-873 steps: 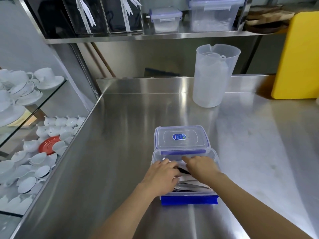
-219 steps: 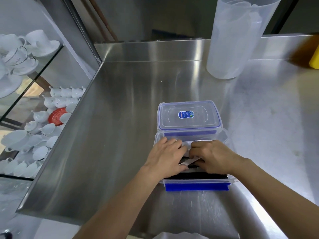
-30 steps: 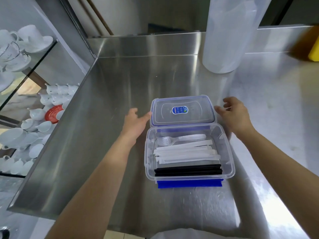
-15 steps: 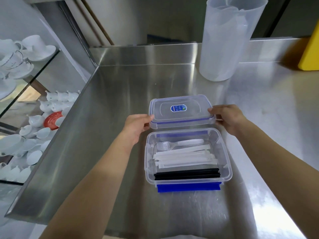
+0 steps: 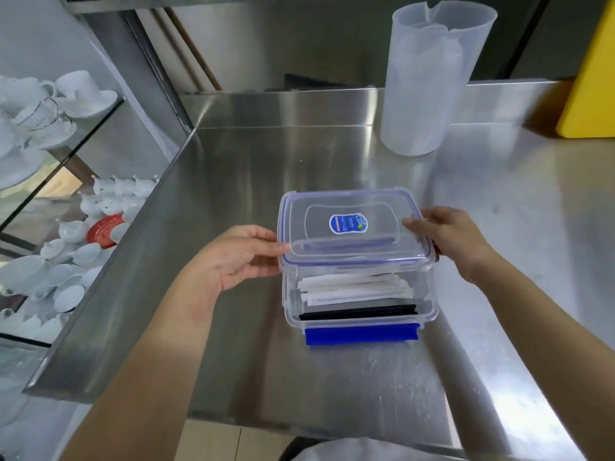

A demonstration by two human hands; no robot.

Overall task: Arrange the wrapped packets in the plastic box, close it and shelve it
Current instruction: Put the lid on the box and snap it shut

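A clear plastic box [image 5: 429,311] with a blue front clasp [image 5: 361,334] stands on the steel counter. Inside lie white wrapped packets [image 5: 352,289] in a row, with black wrapped packets [image 5: 359,312] in front of them. The clear lid [image 5: 352,227] with blue trim and a blue sticker hovers over the box's rear half, tilted a little. My left hand [image 5: 239,257] grips the lid's left edge and my right hand [image 5: 449,237] grips its right edge. The box's far part is hidden under the lid.
A tall translucent jug [image 5: 429,78] stands at the back right of the steel counter [image 5: 266,168], beside a yellow board [image 5: 592,84]. Glass shelves on the left hold white cups and saucers [image 5: 50,104] and a red saucer [image 5: 106,227]. The counter's front edge is close below the box.
Both hands took hold of the lid, which lay behind the box, lifted it and brought it toward me over the box's rear half.
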